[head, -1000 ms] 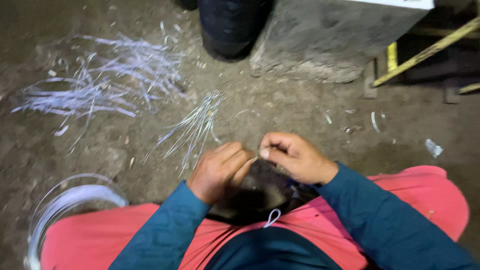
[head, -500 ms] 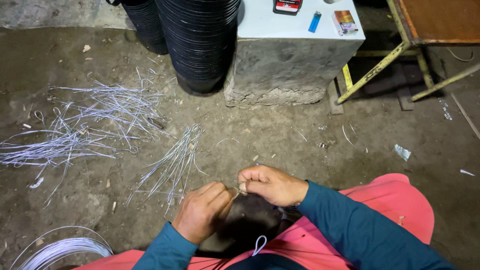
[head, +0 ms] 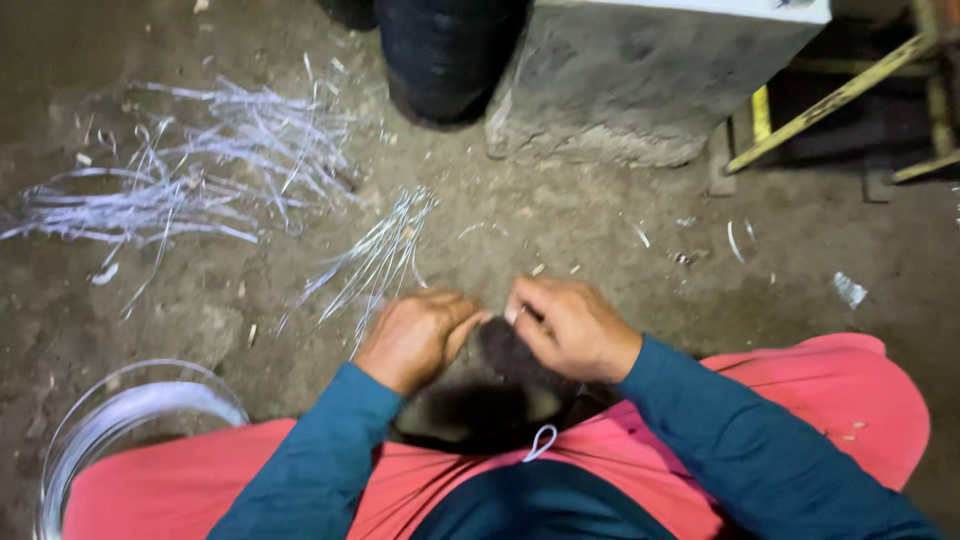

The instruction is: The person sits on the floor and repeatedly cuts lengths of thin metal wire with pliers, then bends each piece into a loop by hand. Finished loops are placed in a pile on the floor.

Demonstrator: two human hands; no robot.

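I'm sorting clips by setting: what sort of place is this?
Probably a rough, informal workshop at ground level: bare dirt floor, cut wire pieces scattered about, a wire coil, and a concrete block.

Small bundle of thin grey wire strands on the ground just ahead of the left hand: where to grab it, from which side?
Judging by its shape, pinch the bundle of thin grey wire strands at its tighter far end, coming from above. The near ends by the left hand fan apart and would likely slip loose.
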